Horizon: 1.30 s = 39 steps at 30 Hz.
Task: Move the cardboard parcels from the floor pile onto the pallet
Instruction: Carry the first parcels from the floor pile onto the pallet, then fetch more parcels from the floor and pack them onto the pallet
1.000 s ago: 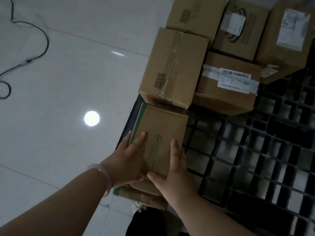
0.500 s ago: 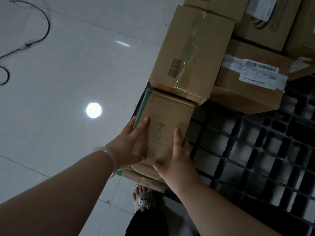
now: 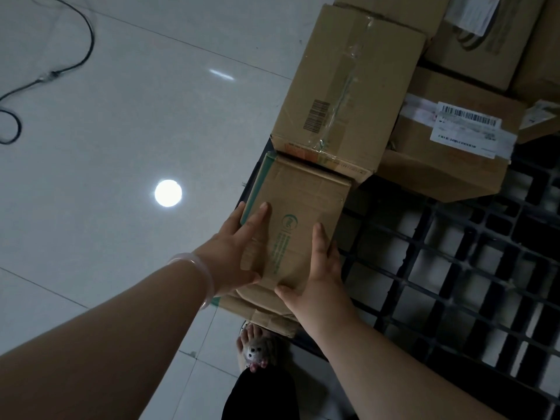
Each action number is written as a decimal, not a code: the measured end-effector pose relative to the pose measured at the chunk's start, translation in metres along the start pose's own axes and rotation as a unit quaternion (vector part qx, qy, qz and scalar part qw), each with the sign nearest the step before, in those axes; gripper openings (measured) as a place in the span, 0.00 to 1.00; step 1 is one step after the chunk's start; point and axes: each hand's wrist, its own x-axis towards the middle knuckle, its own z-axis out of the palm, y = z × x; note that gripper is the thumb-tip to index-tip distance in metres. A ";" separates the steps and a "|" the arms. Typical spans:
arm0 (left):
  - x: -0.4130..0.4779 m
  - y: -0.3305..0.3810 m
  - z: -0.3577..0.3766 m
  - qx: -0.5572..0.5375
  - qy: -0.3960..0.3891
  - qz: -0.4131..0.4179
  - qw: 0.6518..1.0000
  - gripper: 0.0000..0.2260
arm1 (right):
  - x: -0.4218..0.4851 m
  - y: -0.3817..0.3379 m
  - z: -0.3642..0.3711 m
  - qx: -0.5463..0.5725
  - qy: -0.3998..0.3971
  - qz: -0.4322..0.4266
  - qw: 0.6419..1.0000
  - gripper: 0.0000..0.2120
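I hold a small cardboard parcel with green print (image 3: pixel 306 213) between both hands at the near left corner of the black grid pallet (image 3: pixel 454 283). My left hand (image 3: pixel 236 250) grips its left side, fingers over the top. My right hand (image 3: pixel 318 274) clasps its near right edge. The parcel's far end touches a taller taped box (image 3: pixel 348 86) standing on the pallet. Whether the parcel rests on the pallet or hangs just above it, I cannot tell.
Several more boxes stand on the pallet behind, one with a white barcode label (image 3: pixel 466 128). White tiled floor (image 3: pixel 121 116) lies to the left with a black cable (image 3: pixel 45 74). My foot in a slipper (image 3: pixel 254 347) is beside the pallet's near edge.
Both hands have pushed the green-printed parcel forward until it meets the taped box. The view has tilted down, so the boxes sit closer.
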 end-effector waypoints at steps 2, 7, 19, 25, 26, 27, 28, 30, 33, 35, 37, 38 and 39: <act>0.000 0.000 0.000 0.006 -0.001 -0.001 1.000 0.57 | 0.000 0.000 -0.001 -0.001 -0.004 -0.001 1.000 0.60; -0.007 0.009 0.001 0.049 0.025 -0.012 0.998 0.57 | -0.006 0.000 -0.010 -0.026 -0.027 -0.001 0.999 0.57; -0.118 0.057 0.004 0.079 0.157 -0.131 0.976 0.53 | -0.069 -0.015 -0.094 -0.321 -0.064 -0.172 0.929 0.52; -0.221 0.106 0.025 -0.025 0.238 -0.233 0.943 0.50 | -0.132 -0.057 -0.145 -0.427 -0.096 -0.312 0.843 0.53; -0.240 0.115 0.031 -0.046 0.246 -0.250 0.935 0.50 | -0.147 -0.066 -0.150 -0.443 -0.108 -0.332 0.826 0.53; -0.259 0.124 0.039 -0.066 0.254 -0.266 0.928 0.50 | -0.162 -0.074 -0.153 -0.457 -0.118 -0.350 0.809 0.53; -0.277 0.132 0.047 -0.081 0.263 -0.280 0.920 0.50 | -0.177 -0.082 -0.155 -0.469 -0.127 -0.365 0.794 0.53; -0.315 0.144 0.060 -0.107 0.278 -0.307 0.904 0.50 | -0.206 -0.098 -0.152 -0.496 -0.149 -0.384 0.765 0.52; -0.375 0.149 0.077 -0.144 0.291 -0.350 0.879 0.48 | -0.251 -0.120 -0.133 -0.517 -0.184 -0.399 0.734 0.51; -0.419 0.146 0.085 -0.168 0.297 -0.383 0.859 0.47 | -0.284 -0.135 -0.115 -0.528 -0.205 -0.420 0.709 0.50; -0.465 0.139 0.090 -0.192 0.307 -0.412 0.836 0.45 | -0.320 -0.152 -0.094 -0.524 -0.219 -0.451 0.689 0.49; -0.488 0.136 0.091 -0.203 0.313 -0.424 0.825 0.45 | -0.338 -0.163 -0.084 -0.522 -0.224 -0.466 0.679 0.48; -0.512 0.133 0.091 -0.212 0.321 -0.436 0.814 0.44 | -0.357 -0.174 -0.073 -0.523 -0.228 -0.482 0.665 0.47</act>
